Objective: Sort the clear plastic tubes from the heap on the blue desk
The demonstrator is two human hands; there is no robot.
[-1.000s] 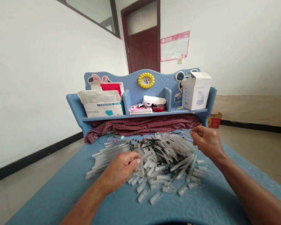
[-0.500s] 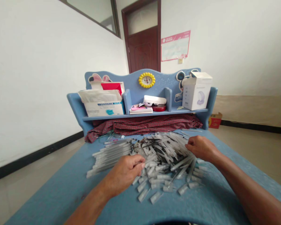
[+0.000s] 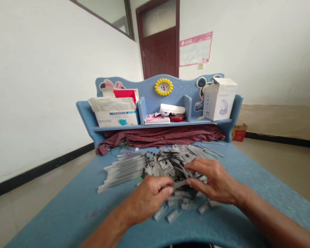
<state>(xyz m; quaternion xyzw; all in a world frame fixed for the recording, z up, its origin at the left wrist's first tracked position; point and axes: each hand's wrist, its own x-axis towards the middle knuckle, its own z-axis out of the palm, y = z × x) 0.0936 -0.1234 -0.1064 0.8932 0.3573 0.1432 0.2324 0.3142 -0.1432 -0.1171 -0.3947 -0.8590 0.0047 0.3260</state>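
Observation:
My left hand point(image 3: 153, 194) is closed in a pinch in front of the pile. A translucent pen cap point(image 3: 180, 184) pokes out from its fingertips toward the right. My right hand point(image 3: 215, 179) is over the right part of the pile, fingers apart from the thumb. Its thumb tip is close to the cap's right end; whether they touch I cannot tell. Beneath both hands spreads a heap of clear and black pen parts point(image 3: 167, 165). Loose clear caps point(image 3: 174, 216) lie at its near edge. Left of the heap, clear pen barrels point(image 3: 125, 169) are laid side by side.
The blue table point(image 3: 74, 210) carries a shelf point(image 3: 150, 126) at its back. On it stand a mask box point(image 3: 116, 115), booklets point(image 3: 156, 120), a red round tin point(image 3: 177, 118) and a white carton point(image 3: 220, 100). A checked cloth point(image 3: 155, 137) is bunched under the shelf.
My right hand has moved left from the heap's right edge toward my left hand, its fingers spreading. My left hand has shifted slightly right, and the cap now shows between the hands.

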